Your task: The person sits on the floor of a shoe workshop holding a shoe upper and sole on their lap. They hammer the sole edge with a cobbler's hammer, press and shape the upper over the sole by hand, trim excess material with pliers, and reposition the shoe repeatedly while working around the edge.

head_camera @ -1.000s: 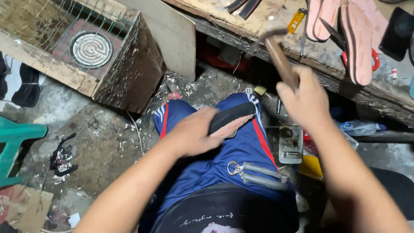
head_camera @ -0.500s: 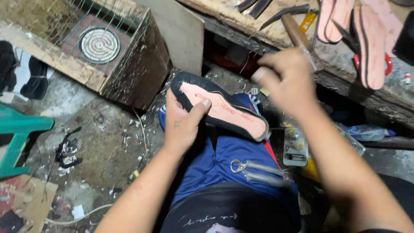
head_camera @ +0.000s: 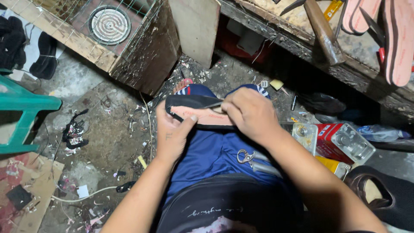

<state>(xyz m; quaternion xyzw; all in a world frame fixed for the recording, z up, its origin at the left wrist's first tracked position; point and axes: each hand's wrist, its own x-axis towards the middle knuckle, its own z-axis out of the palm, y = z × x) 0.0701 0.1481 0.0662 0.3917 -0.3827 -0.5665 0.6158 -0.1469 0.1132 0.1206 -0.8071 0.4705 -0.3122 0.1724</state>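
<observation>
A black sandal with a pink insole (head_camera: 202, 113) lies across my lap, on blue shorts. My left hand (head_camera: 172, 131) grips its left end, thumb on the pink insole. My right hand (head_camera: 250, 113) presses on its right part, fingers curled over the edge near a thin grey strip at the strap. A wooden-handled hammer (head_camera: 321, 30) rests on the workbench (head_camera: 345, 69) above, apart from both hands.
Pink soles (head_camera: 394, 39) lie on the bench at top right. A wire-covered wooden box with a round coil burner (head_camera: 110, 23) stands at upper left. A green plastic stool (head_camera: 21, 112) is at left. Clear jars and a red box (head_camera: 336, 142) sit at my right, beside a dark shoe (head_camera: 384, 196).
My right hand has let go of the hammer, which now lies on the bench, and come down onto the sandal. The sandal has turned flatter across my lap.
</observation>
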